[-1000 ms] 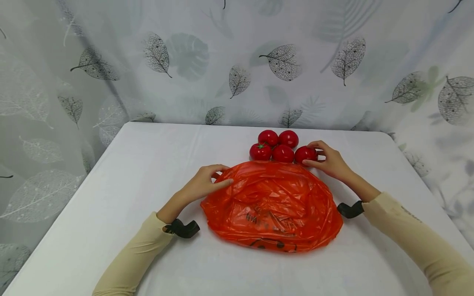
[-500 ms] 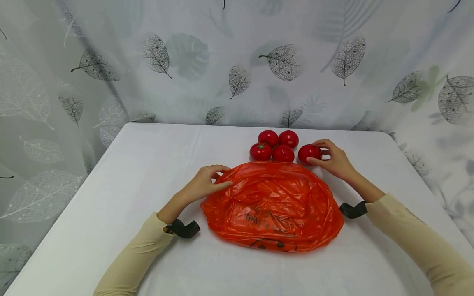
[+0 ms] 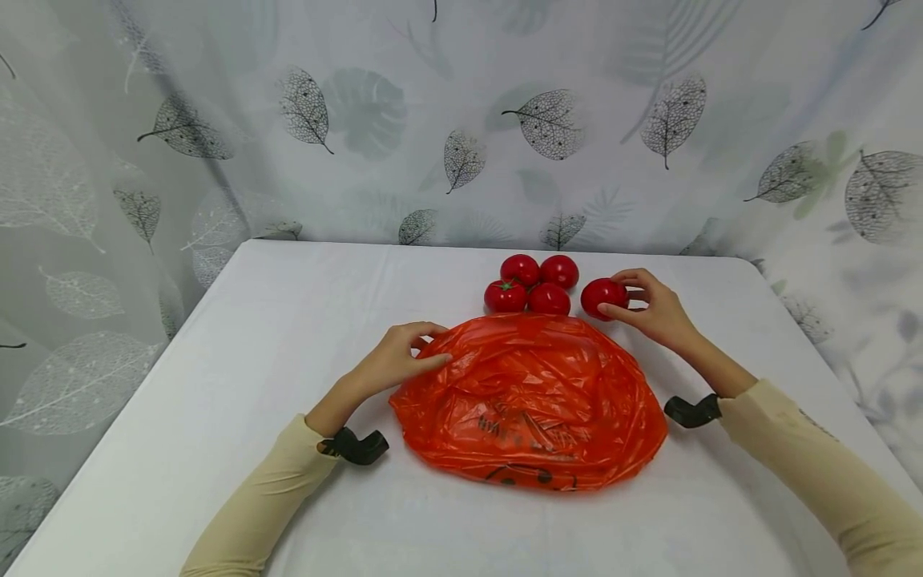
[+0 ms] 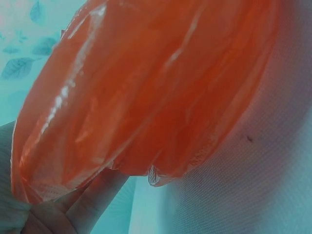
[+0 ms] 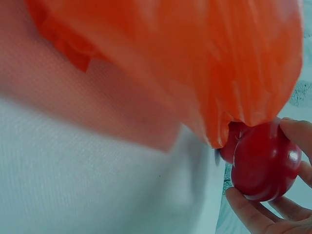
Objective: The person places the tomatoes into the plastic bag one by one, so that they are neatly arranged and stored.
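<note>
The fingers of the right hand [image 3: 654, 311] grasp a red tomato [image 3: 602, 299] just right of, and apart from, four clustered tomatoes [image 3: 546, 296] near the far edge of the white tabletop [image 3: 310, 304]. In front of these is a red plastic bag [image 3: 534, 401], its left rim pinched between the thumb and fingers of the left hand [image 3: 392, 358].

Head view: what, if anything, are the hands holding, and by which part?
Right hand: rightmost tomato, gripped around its right side. Left hand: red plastic bag, held by its upper-left edge.
</note>
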A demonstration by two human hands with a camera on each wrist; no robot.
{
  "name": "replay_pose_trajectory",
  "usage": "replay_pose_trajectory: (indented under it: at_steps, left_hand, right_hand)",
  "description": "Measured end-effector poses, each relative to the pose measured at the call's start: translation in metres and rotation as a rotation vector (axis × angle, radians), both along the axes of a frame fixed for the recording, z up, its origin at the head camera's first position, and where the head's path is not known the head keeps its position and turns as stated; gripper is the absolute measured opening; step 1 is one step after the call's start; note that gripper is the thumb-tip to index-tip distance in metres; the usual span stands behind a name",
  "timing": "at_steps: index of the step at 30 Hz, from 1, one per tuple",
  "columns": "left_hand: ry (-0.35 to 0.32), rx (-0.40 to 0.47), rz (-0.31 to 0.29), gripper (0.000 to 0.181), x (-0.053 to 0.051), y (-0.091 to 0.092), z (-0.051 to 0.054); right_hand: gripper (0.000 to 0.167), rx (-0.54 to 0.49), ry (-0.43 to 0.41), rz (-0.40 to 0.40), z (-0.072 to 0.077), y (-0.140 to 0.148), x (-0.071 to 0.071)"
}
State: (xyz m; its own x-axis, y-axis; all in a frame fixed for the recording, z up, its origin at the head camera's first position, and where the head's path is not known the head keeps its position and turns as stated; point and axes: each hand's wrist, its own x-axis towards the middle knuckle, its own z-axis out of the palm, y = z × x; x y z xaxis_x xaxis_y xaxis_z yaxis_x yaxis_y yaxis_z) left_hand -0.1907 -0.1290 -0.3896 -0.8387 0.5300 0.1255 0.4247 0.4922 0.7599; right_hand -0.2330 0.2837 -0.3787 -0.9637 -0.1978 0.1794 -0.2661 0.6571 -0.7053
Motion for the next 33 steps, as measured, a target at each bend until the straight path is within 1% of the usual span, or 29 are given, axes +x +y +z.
replay_pose_trajectory:
  at_steps: [6,11,15,22,29,33]
  left_hand:
    - [0.002,-0.001,-0.001,0.038,0.0,-0.001,-0.001]
    - [0.012,-0.004,-0.008,0.037,-0.001,-0.001,0.002]
    - [0.016,-0.009,-0.011,0.037,-0.001,-0.001,0.004]
    - [0.01,-0.013,-0.013,0.038,-0.002,0.0,0.003]
    - [0.005,-0.019,-0.016,0.038,-0.001,0.0,0.001]
    - [0.002,-0.015,-0.019,0.038,0.0,0.0,-0.001]
  right_hand:
    - [0.054,-0.007,0.007,-0.01,0.006,0.001,0.004]
    - [0.055,-0.034,-0.001,-0.016,0.011,0.004,0.006]
    - [0.055,-0.055,0.01,-0.029,0.015,0.004,0.01]
    - [0.051,-0.065,0.025,-0.053,0.019,0.002,0.019]
    - [0.05,-0.091,0.055,0.005,0.023,0.0,0.028]
    - [0.049,-0.082,0.064,0.025,0.024,-0.001,0.034]
